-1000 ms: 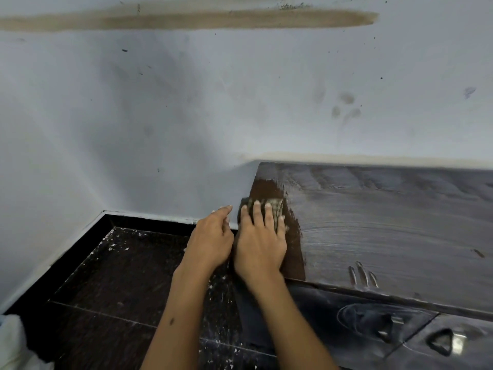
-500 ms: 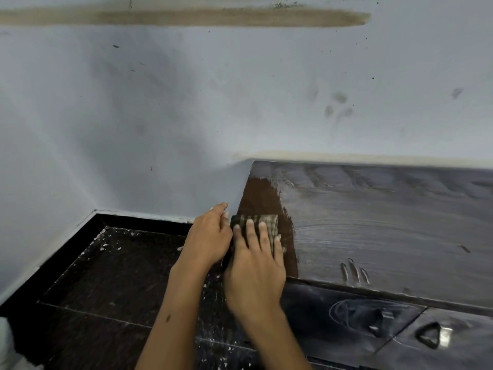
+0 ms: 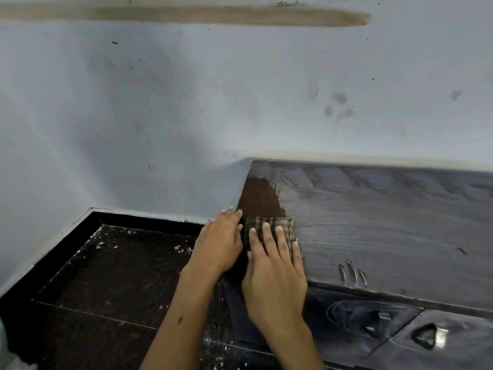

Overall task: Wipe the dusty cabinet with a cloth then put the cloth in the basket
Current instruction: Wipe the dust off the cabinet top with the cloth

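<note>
A dark wooden cabinet (image 3: pixel 373 231) stands against the wall, its top grey with dust except for a wiped brown strip along its left edge. A folded green checked cloth (image 3: pixel 269 224) lies on that strip near the front left corner. My right hand (image 3: pixel 274 265) presses the cloth flat with straight fingers. Beside it, my left hand (image 3: pixel 221 241) lies with straight fingers at the cabinet's left edge, just left of the cloth. No basket is in view.
A pale blue wall (image 3: pixel 186 116) runs behind and to the left. The dark tiled floor (image 3: pixel 120 276) below is speckled with white paint. Drawer fronts with metal handles (image 3: pixel 426 337) sit under the cabinet top. Three finger streaks (image 3: pixel 352 273) mark the dust near the front edge.
My right hand has drawn the cloth toward me along the cabinet's left edge, leaving a longer wiped brown strip behind it. My left hand has stayed beside it.
</note>
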